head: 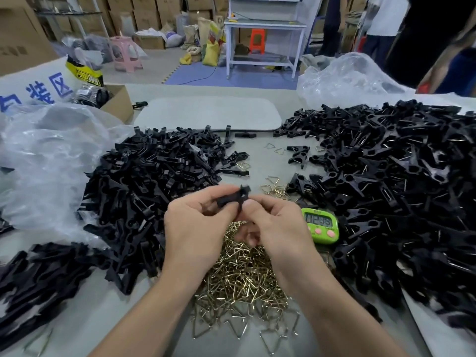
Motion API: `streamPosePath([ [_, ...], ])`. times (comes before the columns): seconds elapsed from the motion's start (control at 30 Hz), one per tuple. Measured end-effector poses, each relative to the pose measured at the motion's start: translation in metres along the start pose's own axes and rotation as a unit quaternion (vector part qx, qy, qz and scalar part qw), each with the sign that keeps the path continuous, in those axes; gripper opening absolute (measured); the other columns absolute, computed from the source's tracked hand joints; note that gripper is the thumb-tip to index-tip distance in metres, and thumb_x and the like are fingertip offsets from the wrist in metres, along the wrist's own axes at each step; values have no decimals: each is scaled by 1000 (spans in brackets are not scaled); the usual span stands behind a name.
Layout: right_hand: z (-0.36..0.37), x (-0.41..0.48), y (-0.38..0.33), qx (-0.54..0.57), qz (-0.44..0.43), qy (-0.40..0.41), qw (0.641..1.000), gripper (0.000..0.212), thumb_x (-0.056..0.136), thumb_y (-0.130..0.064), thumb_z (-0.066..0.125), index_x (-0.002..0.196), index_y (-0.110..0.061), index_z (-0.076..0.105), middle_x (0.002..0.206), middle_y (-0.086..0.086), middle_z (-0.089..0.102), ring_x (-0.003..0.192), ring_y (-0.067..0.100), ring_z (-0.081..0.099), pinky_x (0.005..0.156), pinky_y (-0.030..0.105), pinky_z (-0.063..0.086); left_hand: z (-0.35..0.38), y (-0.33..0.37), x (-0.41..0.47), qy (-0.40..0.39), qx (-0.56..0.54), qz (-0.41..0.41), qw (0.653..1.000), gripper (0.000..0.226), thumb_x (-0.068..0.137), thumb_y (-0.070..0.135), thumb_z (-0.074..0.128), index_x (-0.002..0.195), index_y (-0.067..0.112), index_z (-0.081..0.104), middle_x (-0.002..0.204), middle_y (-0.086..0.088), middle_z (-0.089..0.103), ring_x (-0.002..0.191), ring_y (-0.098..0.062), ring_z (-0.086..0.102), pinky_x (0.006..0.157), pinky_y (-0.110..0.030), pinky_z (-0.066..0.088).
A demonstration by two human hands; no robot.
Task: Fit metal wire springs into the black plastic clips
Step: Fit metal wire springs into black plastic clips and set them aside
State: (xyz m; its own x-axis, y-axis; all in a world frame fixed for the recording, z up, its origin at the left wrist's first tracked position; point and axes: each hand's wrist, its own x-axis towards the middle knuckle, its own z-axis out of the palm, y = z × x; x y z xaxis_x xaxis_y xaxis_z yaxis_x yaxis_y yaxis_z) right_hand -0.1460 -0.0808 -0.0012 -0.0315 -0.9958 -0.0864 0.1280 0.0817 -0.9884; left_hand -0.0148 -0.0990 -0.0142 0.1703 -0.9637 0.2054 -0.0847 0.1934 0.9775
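Both hands meet over the table's middle on one black plastic clip (233, 199). My left hand (198, 228) pinches the clip's long end between thumb and fingers. My right hand (278, 228) grips the other end, thumb on top. Whether a wire spring is between the fingers I cannot tell. Under my wrists lies a heap of brass-coloured wire springs (242, 282). A pile of loose black clip parts (154, 191) lies to the left. To the right spreads a bigger pile of black clips with springs in them (391, 191).
A green digital timer (320, 225) sits just right of my right hand. Crumpled clear plastic bags lie at the left (43, 161) and back right (345, 81). A grey pad (208, 113) and a cardboard box (116, 99) are at the back. A person (438, 39) stands at far right.
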Motion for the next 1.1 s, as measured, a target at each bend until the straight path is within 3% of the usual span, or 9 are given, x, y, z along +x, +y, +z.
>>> streamPosePath([
  [0.07,-1,1,-2,28,13,6,1000,21,102,-5,57,96,-9,76,83,14,77,57,17,65,46,22,41,4,4,-1,-12,-5,6,1000,41,82,7,84,88,47,82,76,11,78,67,-5,72,61,-16,55],
  [0.2,-4,4,-8,54,25,13,998,18,101,-1,58,100,-4,76,80,17,75,56,19,64,45,21,42,2,9,1,-15,-57,21,998,44,84,-7,78,81,36,84,84,10,81,75,-3,76,68,-11,56],
  [0.37,2,1,-2,55,19,33,998,18,100,-2,59,97,-3,76,84,21,76,56,20,63,46,22,43,0,2,0,6,-92,1,996,47,83,-16,74,90,30,84,84,3,81,75,-14,79,69,-20,61],
  [0.43,3,-1,0,59,15,39,997,16,100,-3,59,96,-4,75,83,18,76,57,20,64,46,21,45,0,-3,2,31,-81,-6,996,48,81,-13,77,90,34,84,86,4,81,81,-15,79,74,-23,62],
  [0.57,5,-1,1,72,12,46,996,14,100,-5,61,97,-3,74,84,17,77,60,21,68,49,22,49,-2,-4,1,67,-53,7,996,51,79,-6,83,85,44,83,85,12,80,82,-8,78,72,-15,58],
  [0.73,10,-2,4,45,5,23,999,21,101,-4,59,93,-4,78,90,32,69,69,28,61,57,31,51,0,0,-9,46,24,79,996,62,81,-5,82,91,56,78,96,25,78,93,0,76,81,-16,59],
  [0.87,13,-4,2,71,9,21,997,21,101,-7,60,92,-7,79,86,18,76,66,24,65,55,28,53,-3,1,-7,71,35,91,993,58,83,-2,82,99,54,78,95,26,78,91,0,76,80,-18,60],
  [0.97,14,-3,2,74,7,28,997,22,101,-10,61,90,-12,80,86,14,77,65,21,69,56,26,55,-5,2,-4,88,66,138,984,49,82,2,84,95,49,79,100,27,77,96,2,75,86,-18,59],
  [1.1,15,0,3,85,-10,15,996,32,101,-6,61,84,-22,82,77,1,75,67,12,66,59,24,56,-2,3,-8,68,111,204,970,42,83,3,83,107,37,79,103,36,72,101,8,71,90,-16,57],
])
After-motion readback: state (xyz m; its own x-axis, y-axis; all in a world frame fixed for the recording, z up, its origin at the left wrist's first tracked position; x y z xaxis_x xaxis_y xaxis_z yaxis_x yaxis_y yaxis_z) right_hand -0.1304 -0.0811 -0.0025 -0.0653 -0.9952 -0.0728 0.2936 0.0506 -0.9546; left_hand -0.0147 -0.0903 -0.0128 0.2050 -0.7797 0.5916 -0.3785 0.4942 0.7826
